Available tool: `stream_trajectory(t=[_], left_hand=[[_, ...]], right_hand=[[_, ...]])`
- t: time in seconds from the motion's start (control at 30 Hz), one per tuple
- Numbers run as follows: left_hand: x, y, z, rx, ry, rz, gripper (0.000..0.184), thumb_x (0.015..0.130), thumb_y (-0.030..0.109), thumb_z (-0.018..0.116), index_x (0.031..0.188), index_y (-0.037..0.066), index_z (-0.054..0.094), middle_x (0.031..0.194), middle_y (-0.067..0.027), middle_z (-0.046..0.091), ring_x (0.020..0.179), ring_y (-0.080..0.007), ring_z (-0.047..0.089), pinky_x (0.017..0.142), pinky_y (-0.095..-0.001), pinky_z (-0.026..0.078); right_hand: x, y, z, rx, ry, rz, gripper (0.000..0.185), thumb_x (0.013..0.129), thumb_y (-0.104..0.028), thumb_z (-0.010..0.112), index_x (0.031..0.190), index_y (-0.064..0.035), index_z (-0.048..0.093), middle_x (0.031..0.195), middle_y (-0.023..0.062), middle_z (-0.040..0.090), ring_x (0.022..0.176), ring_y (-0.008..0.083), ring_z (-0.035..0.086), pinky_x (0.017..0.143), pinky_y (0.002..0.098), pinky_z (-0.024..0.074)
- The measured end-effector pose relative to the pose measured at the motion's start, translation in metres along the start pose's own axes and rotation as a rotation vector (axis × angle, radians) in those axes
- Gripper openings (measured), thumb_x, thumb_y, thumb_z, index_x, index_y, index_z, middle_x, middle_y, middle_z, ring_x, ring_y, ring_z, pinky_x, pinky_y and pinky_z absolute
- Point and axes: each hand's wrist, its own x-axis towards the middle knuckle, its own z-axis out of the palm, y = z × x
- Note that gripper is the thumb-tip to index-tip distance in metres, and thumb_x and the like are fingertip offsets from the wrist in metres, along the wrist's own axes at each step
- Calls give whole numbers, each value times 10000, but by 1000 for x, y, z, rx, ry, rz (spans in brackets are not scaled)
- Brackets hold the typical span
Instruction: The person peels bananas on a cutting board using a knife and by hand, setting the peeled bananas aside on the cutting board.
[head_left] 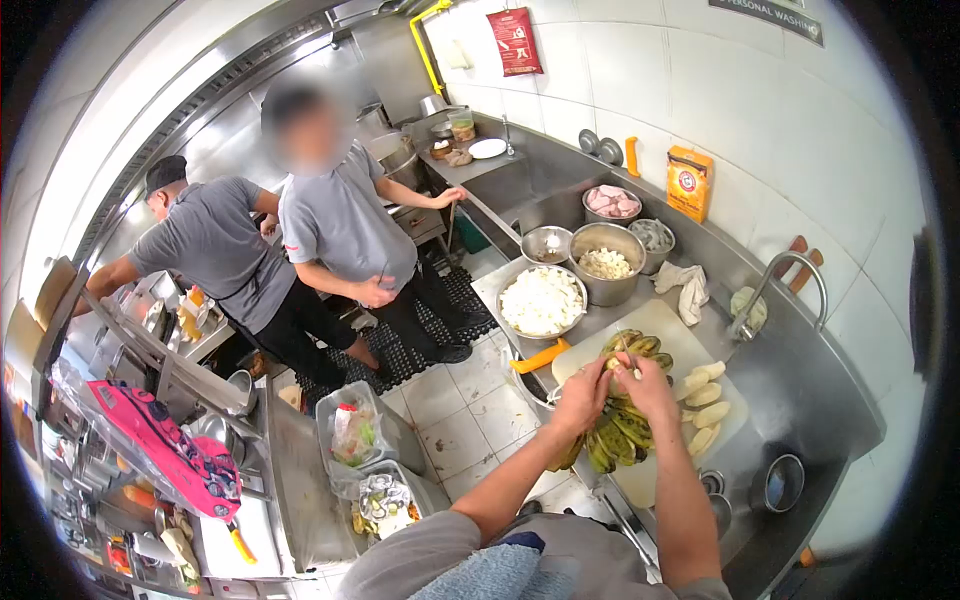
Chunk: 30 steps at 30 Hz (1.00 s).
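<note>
Over the cutting board (738, 412), my left hand (585, 392) and my right hand (647, 386) come together, both closed around one banana (617, 362) with a pale patch showing. A thin shape sticks up between my fingers, too small to make out. Beneath and around my hands lie green-yellow unpeeled bananas (622, 432), some of them hidden by my hands and forearms. On the board to the right of my right hand, several peeled bananas (708, 416) lie in a loose column.
Beyond the board stand a bowl of white chopped pieces (541, 300), a steel pot (608, 264) and a bowl of pink meat (612, 203). An orange handle (540, 357) juts over the counter's left edge. A faucet (780, 290) arches at right. Two people (345, 215) stand left, near bins (365, 430).
</note>
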Motion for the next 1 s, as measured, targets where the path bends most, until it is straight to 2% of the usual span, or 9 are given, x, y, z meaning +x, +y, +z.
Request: stream_trajectory(t=[0.13,0.43,0.5,0.57,0.6,0.63,0.8,0.9,1.0], left_hand=[[1,-2,23,-18,96,54,302,960,83,502,1255,20,514,1068,-284,616,924,-510,585,790,-553,469],[15,-7,51,-13,83,44,254,957,113,498,1200,56,547,845,-282,621,813,-494,600,684,-554,457],[14,2,45,-26,150,138,239,955,63,502,1186,43,561,846,-277,626,808,-471,619,669,-503,482],[12,0,43,-69,192,149,183,973,91,520,1132,34,590,759,-245,603,667,-423,598,616,-421,482],[10,2,43,-76,183,56,170,979,107,532,1107,33,617,744,-238,611,650,-398,611,612,-411,487],[9,6,40,-90,169,11,166,979,109,530,1104,34,608,874,-256,658,815,-448,641,695,-498,496],[5,0,35,-51,231,63,179,979,130,551,1103,17,614,844,-242,660,778,-437,646,671,-458,505],[-1,-2,30,-75,229,-46,197,976,135,565,1121,8,608,811,-228,655,738,-403,659,653,-437,505],[-3,-3,25,-142,114,-156,252,974,178,587,1137,-11,618,891,-167,696,788,-211,674,716,-355,524]], right_hand=[[0,7,3,65,50,-14,395,863,-283,693,1158,-22,663,993,165,690,944,285,655,861,360,489],[-15,9,3,29,307,-199,256,890,-205,649,1049,-7,612,955,194,656,885,338,637,795,388,495],[-13,17,4,3,346,-278,246,900,-188,631,1049,7,613,960,227,658,896,403,638,783,409,503],[-16,20,6,-48,366,-228,258,882,-190,628,1048,7,612,969,237,658,914,432,626,782,433,504],[-17,18,5,-50,364,-200,261,876,-189,627,1046,8,611,972,238,658,918,432,625,784,437,503],[-15,16,3,-51,363,-186,264,870,-189,626,1044,9,609,975,238,658,922,432,624,785,440,503],[-12,14,5,12,334,-135,266,869,-200,619,1048,-3,611,964,229,662,907,416,635,782,429,504],[-11,16,6,41,305,-91,278,888,-233,624,1062,-17,621,979,216,668,909,392,647,788,410,506],[-10,18,2,115,263,-21,308,909,-273,628,1094,-27,631,1011,200,679,933,343,663,809,387,504]])
